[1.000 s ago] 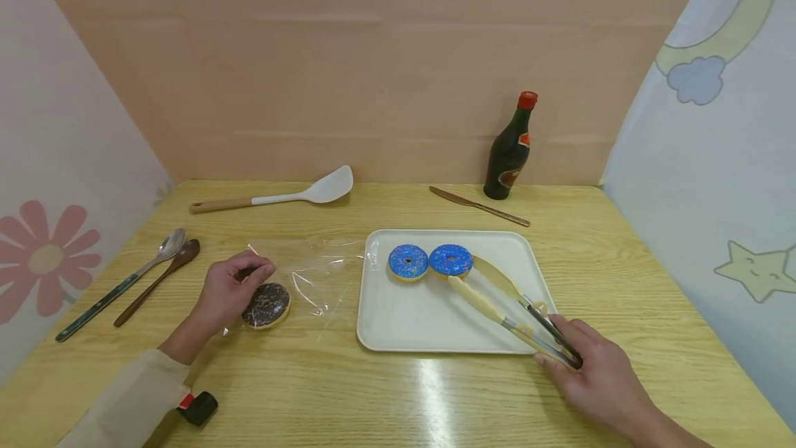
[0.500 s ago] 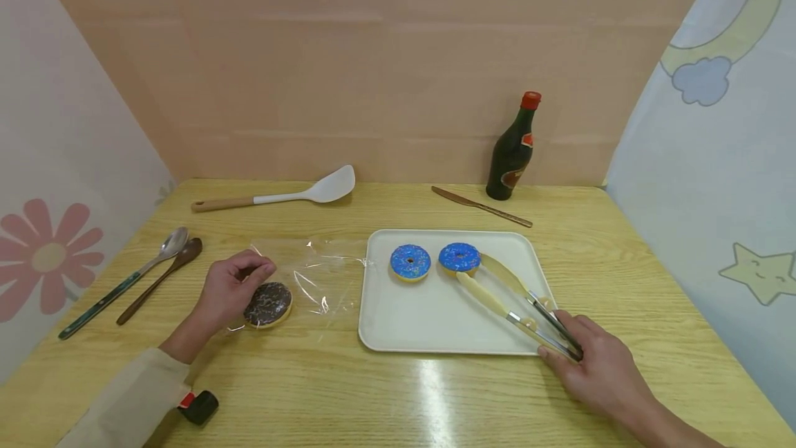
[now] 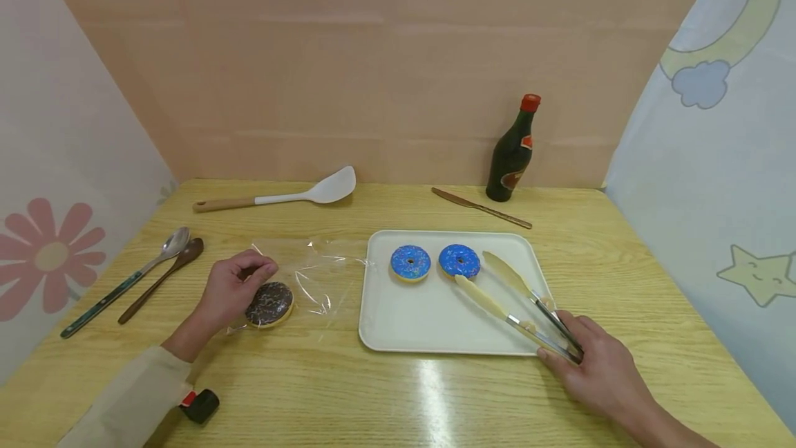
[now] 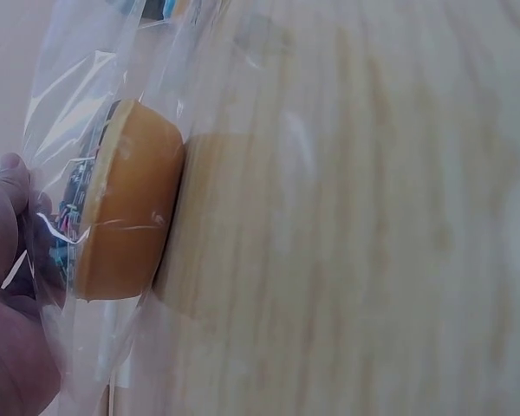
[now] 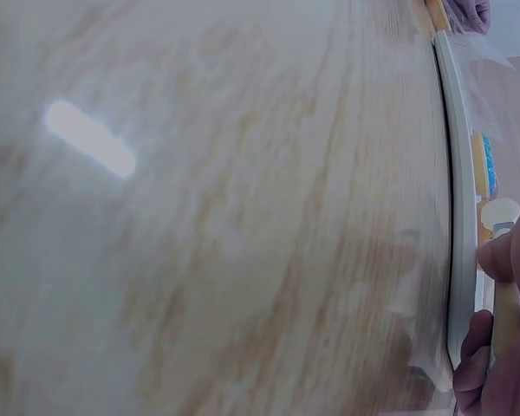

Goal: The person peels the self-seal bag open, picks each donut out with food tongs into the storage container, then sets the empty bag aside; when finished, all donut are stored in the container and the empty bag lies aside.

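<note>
My left hand (image 3: 225, 294) pinches the edge of a clear plastic bag (image 3: 320, 285) lying on the table. Inside the bag is a chocolate-topped doughnut (image 3: 269, 306); the left wrist view shows its tan side (image 4: 137, 199) through the film. Two blue doughnuts with sprinkles, a left one (image 3: 403, 269) and a right one (image 3: 452, 253), sit slightly apart on a white tray (image 3: 423, 327). With my right hand (image 3: 600, 368) I hold tongs (image 3: 484, 300) by their handles. The spread tips are at the right blue doughnut: one by its front edge, the other just to its right.
A white spatula (image 3: 329, 187) and a brown knife (image 3: 479, 206) lie behind. A dark bottle (image 3: 506, 157) with a red cap stands at the back right. On the left lie a metal spoon (image 3: 139, 272) and a wooden spoon (image 3: 164, 276). Walls border the table.
The right blue doughnut has shifted right, away from the left one it touched. The tongs' tips have since spread and come off its right side. My left hand stays put on the bag.
</note>
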`<state>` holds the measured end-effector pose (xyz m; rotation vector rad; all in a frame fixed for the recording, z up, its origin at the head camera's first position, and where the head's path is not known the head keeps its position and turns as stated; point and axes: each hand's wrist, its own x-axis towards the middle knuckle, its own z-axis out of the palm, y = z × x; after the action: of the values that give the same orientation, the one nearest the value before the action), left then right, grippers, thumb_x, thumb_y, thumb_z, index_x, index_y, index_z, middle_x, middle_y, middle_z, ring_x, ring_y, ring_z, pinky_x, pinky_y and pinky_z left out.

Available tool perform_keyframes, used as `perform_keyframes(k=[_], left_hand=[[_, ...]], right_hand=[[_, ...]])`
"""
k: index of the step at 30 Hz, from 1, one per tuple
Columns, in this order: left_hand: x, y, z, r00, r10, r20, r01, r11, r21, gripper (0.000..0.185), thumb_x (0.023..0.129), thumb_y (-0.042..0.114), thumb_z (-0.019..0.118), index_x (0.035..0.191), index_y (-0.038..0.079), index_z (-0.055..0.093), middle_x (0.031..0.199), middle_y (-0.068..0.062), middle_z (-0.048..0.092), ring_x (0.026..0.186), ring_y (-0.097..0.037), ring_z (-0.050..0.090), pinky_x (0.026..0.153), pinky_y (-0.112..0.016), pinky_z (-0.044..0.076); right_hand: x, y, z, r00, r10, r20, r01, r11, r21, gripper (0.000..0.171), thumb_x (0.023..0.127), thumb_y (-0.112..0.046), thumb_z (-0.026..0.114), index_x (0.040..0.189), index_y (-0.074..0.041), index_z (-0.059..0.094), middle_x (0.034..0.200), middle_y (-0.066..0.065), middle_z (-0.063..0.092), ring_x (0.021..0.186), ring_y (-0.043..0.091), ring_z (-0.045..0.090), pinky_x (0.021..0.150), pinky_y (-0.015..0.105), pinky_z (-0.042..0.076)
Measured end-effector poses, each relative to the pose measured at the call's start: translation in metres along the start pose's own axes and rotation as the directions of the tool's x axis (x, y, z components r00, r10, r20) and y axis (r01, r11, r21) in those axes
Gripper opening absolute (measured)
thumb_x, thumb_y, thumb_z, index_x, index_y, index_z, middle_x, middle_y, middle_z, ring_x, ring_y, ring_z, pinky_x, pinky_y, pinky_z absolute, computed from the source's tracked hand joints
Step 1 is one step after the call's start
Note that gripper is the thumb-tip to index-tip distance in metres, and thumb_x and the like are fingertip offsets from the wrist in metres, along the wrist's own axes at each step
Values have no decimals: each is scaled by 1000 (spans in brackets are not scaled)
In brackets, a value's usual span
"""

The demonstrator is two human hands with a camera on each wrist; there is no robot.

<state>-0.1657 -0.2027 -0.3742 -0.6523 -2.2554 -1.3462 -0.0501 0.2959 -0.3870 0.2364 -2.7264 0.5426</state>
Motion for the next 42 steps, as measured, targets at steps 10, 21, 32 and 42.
perform_keyframes(k=[10,21,32,42], left_hand=[[2,2,0,1000,6,13,-6,1000,7,11,79,-20,63,79,-9,67,72,-15,60,65,-8,53,58,-16,44],[3,4,-1,1000,-2,24,2,999,32,11,80,-20,63,82,-9,67,72,-14,60,65,-9,53,59,-16,44],[3,4,-1,1000,3,27,-4,1000,28,12,80,-19,63,81,-8,67,73,-13,62,67,-7,54,60,-16,44],[3,1,0,999,34,8,-34,999,-37,15,78,-24,62,78,-10,66,73,-16,62,69,-5,55,62,-14,45]], right_hand=[[-1,-17,5,989,-110,-103,120,989,91,63,64,-16,87,119,1,61,98,-1,62,73,10,52,58,28,41],[15,-53,27,968,-246,-54,252,936,246,57,67,-12,86,119,-4,64,97,-8,62,79,7,56,67,15,40],[54,-92,46,958,-269,98,240,942,237,51,72,-22,82,118,-9,64,91,-9,60,69,6,50,58,24,41],[83,-119,59,905,-334,263,276,932,233,47,76,-26,78,118,-13,64,89,-7,61,69,7,48,61,28,42]])
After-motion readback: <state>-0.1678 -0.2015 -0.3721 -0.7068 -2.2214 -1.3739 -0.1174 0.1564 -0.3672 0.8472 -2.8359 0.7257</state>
